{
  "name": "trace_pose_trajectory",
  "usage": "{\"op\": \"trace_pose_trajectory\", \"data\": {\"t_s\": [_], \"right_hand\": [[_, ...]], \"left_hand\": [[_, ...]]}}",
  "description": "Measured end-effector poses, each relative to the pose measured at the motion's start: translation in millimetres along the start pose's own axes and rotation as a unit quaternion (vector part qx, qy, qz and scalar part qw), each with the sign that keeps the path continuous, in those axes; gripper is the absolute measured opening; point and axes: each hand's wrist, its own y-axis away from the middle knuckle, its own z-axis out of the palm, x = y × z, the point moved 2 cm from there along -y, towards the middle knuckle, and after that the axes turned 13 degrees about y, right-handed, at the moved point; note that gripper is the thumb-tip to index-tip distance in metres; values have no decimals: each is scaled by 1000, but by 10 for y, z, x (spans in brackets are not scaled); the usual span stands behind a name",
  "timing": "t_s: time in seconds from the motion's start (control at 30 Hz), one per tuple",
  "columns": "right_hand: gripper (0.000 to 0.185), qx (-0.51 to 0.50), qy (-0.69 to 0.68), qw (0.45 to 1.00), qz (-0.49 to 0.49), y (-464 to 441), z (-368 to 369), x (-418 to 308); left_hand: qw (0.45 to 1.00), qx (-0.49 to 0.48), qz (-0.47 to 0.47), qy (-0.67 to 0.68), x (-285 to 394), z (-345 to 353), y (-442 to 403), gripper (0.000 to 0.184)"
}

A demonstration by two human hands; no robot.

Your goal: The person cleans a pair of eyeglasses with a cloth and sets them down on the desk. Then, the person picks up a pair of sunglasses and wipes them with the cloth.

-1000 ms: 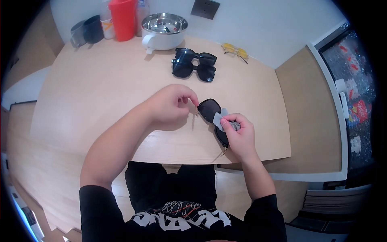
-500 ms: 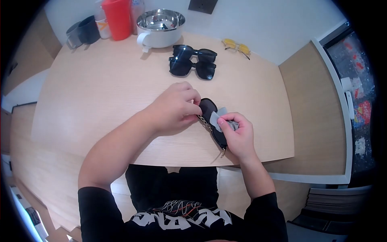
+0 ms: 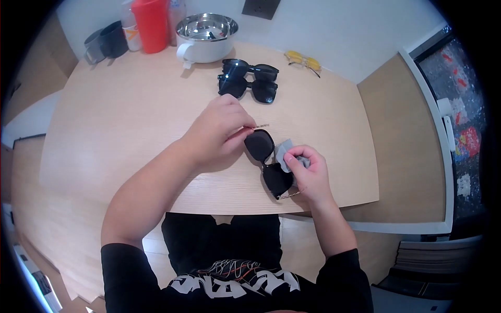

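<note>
Dark sunglasses (image 3: pixel 259 146) with thin gold chain-like temples are held just above the near part of the table. My left hand (image 3: pixel 225 125) pinches them at the upper end of the frame, by the hinge. A grey cloth (image 3: pixel 283 151) is gripped between the thumb and fingers of my right hand (image 3: pixel 309 171), close beside the right edge of the lenses. Whether the cloth touches a lens I cannot tell. One gold temple sticks out past my left fingertips; the other reaches toward my right wrist. Beyond my hands lie two more pairs of black sunglasses (image 3: pixel 263 91), one behind the other.
Yellow-tinted glasses (image 3: pixel 303 61) lie at the back right. A white-handled steel bowl (image 3: pixel 206 44), a red cup (image 3: pixel 150 26) and dark mugs (image 3: pixel 113 39) stand along the back left. A wooden side panel (image 3: pixel 407 141) borders the table on the right.
My left hand has turned the sunglasses over, so the lens fronts now face up and the gold temples point away to the right. The cloth stays in my right hand.
</note>
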Motion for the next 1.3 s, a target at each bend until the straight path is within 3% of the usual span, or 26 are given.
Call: {"op": "trace_pose_trajectory", "data": {"t_s": [0.1, 0.2, 0.33, 0.43, 0.5, 0.53, 0.63, 0.67, 0.73, 0.97, 1.17, 1.3], "right_hand": [[8, 36, 109, 992, -54, -13, -76, -16], [10, 67, 110, 989, -77, -120, -223, -42], [14, 153, -21, 974, -167, -230, -190, -320], [19, 25, 79, 975, -207, -255, 90, -498], [25, -189, 96, 973, -94, -335, 248, -371], [27, -241, 109, 963, -43, -389, 277, -341], [24, -250, 149, 955, -60, -470, 286, -432], [24, -241, 226, 929, -169, -513, 300, -441], [26, -208, 366, 824, -378, -570, 349, -433], [24, -150, 398, 786, -448, -469, 430, -312], [24, -222, 303, 794, -478, -545, 403, -191], [25, -151, 345, 813, -444, -485, 456, -243]], "left_hand": [[1000, 21, -22, -6, -70, -16, 13, 12], [999, 27, -37, -6, -86, -30, 20, 10], [999, 31, -42, 1, -128, -19, 29, 9], [998, 32, -48, 4, -226, -8, 52, 9], [997, 22, -70, 5, -253, -13, 66, 10], [996, 10, -89, 7, -242, -8, 59, 11], [993, 6, -113, 15, -237, -1, 59, 11], [993, 9, -113, 17, -245, 7, 61, 11], [994, 2, -110, 13, -272, 18, 65, 11], [992, 3, -129, 4, -303, 9, 67, 10], [994, -8, -110, 1, -329, 32, 70, 10], [986, 23, -164, 25, -315, 54, 97, 9]]}}
